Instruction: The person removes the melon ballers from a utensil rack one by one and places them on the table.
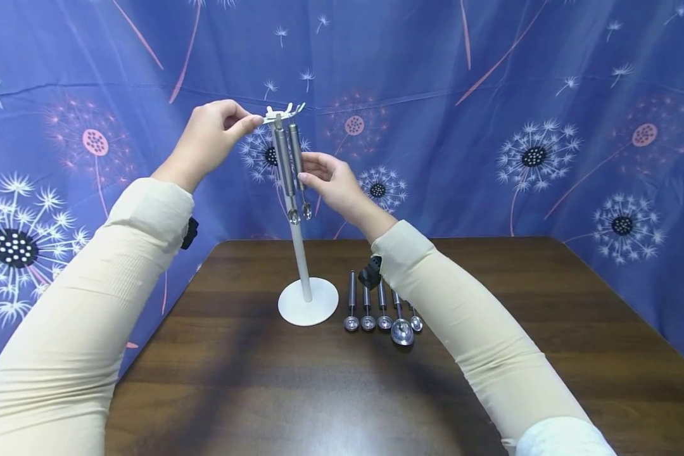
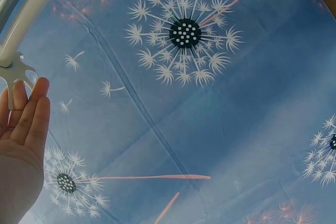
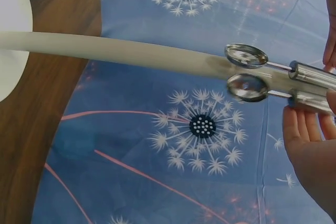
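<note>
A white stand carries a hooked top, and two small metal scoops hang there side by side by their handles. My left hand pinches one hook arm between thumb and fingers; in the left wrist view, the fingers lie against the white hooks. Lower down, my right hand holds the handle of the right-hand scoop. The right wrist view shows both scoops' shiny round heads beside the pole, with fingers under the nearer handle.
Several more metal scoops lie in a row on the brown wooden table, right of the stand's round base. One has a larger bowl. My right forearm partly covers them. A blue dandelion-print cloth hangs behind.
</note>
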Available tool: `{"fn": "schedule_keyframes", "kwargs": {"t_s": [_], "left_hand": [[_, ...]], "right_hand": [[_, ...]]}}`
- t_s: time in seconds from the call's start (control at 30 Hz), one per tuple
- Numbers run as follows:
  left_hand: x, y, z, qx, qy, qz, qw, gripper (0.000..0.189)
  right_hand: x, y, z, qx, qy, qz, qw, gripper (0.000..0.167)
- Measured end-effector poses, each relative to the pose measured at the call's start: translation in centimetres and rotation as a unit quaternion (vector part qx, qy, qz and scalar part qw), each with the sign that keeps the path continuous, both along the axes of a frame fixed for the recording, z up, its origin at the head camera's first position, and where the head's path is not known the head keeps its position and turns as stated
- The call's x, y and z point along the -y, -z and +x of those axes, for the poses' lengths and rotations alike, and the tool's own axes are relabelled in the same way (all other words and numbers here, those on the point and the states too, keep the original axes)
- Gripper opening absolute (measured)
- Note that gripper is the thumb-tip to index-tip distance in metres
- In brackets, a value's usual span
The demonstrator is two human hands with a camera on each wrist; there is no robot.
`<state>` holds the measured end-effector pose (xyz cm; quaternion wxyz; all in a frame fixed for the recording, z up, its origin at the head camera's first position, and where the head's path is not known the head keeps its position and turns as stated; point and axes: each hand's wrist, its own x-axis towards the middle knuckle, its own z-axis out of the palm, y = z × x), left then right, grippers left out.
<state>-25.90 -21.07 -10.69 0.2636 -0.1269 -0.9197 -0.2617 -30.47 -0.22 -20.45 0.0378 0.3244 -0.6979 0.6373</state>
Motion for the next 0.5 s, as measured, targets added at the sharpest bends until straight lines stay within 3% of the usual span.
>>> {"fn": "schedule_keyframes", "kwargs": {"t_s": [0.5], "left_hand": [[-0.02, -0.03, -0.07, -0.003, -0.005, -0.004, 1.0, 0.045]], "right_hand": [[-0.02, -0.37, 0.52, -0.002, 0.026, -0.052, 0.9983, 0.031]]}}
